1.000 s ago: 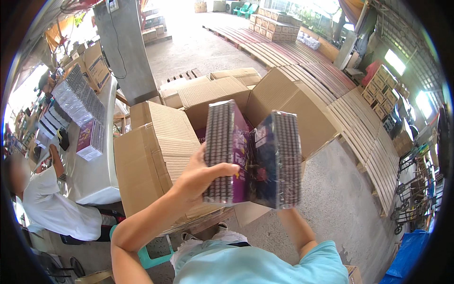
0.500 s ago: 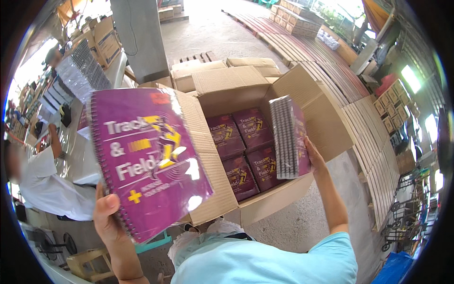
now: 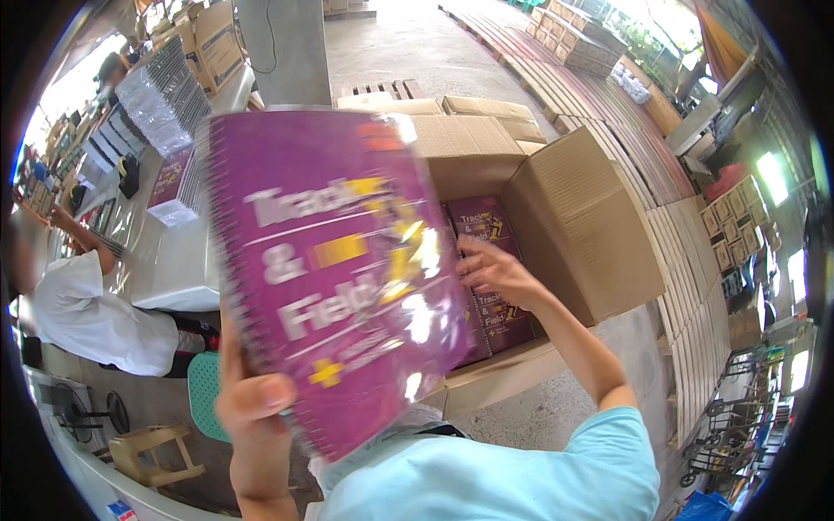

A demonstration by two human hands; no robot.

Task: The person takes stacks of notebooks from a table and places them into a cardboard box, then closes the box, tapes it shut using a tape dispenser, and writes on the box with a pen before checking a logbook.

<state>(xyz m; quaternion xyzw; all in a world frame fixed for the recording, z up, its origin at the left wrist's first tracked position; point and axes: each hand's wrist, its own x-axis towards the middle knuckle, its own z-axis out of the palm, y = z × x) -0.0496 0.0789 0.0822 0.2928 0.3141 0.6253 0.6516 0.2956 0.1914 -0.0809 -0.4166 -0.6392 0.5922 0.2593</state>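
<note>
A purple notebook (image 3: 339,252) in shiny wrap is held up tilted, left of the carton (image 3: 591,226) and hiding part of it. The left hand (image 3: 256,412) pinches its spiral edge, thumb across the cover. The right hand (image 3: 499,273) is over the carton, fingers bent; whether they grip anything, I cannot tell. Similar books (image 3: 486,221) lie inside the carton. Left of the carton are a table (image 3: 187,269) and a person (image 3: 104,317); beyond it, pallets (image 3: 599,122).
</note>
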